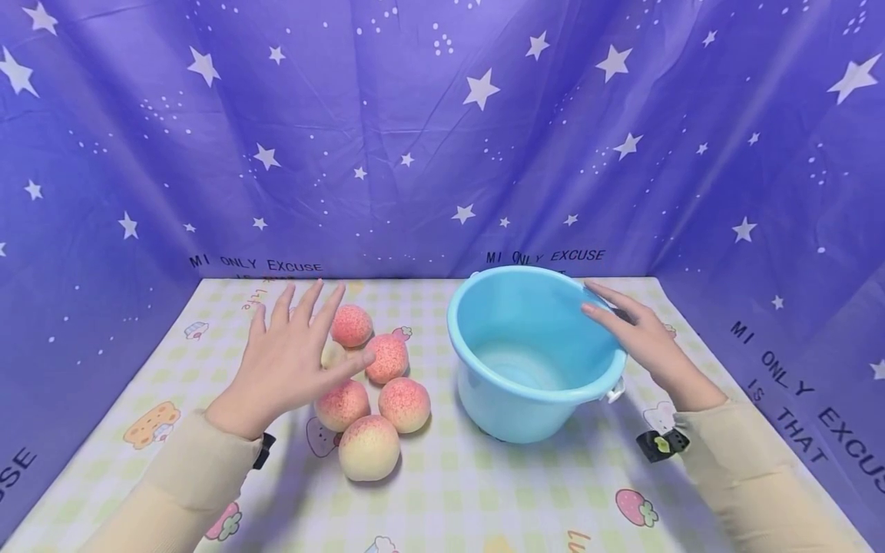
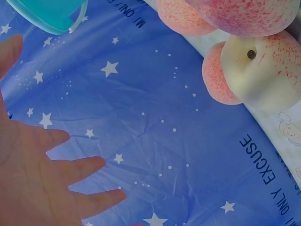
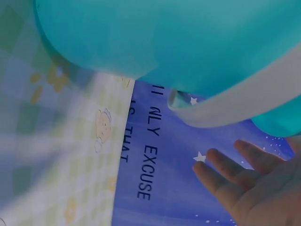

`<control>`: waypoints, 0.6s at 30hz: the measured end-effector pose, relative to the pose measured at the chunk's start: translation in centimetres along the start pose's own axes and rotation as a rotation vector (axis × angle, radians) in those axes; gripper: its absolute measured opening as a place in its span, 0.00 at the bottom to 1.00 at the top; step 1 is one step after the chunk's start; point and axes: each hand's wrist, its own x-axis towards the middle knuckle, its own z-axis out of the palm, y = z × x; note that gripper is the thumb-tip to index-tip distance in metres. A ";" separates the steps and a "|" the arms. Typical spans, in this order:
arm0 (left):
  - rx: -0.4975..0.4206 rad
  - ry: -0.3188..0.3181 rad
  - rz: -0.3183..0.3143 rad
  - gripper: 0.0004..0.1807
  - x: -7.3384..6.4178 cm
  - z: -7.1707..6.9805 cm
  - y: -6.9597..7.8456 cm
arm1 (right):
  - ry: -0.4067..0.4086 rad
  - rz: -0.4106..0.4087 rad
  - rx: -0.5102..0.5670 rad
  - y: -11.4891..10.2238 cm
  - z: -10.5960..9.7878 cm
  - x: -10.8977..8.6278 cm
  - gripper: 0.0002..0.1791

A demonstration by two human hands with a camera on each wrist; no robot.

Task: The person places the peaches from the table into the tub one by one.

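My left hand (image 1: 286, 357) hovers with straight, spread fingers over a cluster of several pink and cream peaches (image 1: 369, 449), hiding part of a pale one (image 1: 333, 355). In the left wrist view, the palm of the left hand (image 2: 42, 174) faces away from the peaches (image 2: 263, 70), apart from them. A light blue bucket (image 1: 518, 415) stands upright to the right of the cluster, with nothing inside. My right hand (image 1: 643, 338) rests on its right rim with thumb and forefinger. Seen from the right wrist, the other fingers (image 3: 225, 183) extend loosely outside the bucket, below its white handle (image 3: 235, 106).
A checked cloth (image 1: 553, 491) with printed strawberries and small figures covers the table. Purple star-printed curtains (image 1: 387, 207) stand along the back and both sides. Black bands (image 1: 662, 444) are worn at the wrists.
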 end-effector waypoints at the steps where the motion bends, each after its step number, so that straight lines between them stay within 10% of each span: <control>1: 0.005 0.002 0.004 0.55 0.0 0.1 0.0 | 0.003 0.002 0.019 0.1 0.1 0.0 0.38; 18: 0.070 0.033 0.097 0.54 -0.8 0.9 0.7 | -0.043 -0.066 0.396 1.6 1.6 0.5 0.32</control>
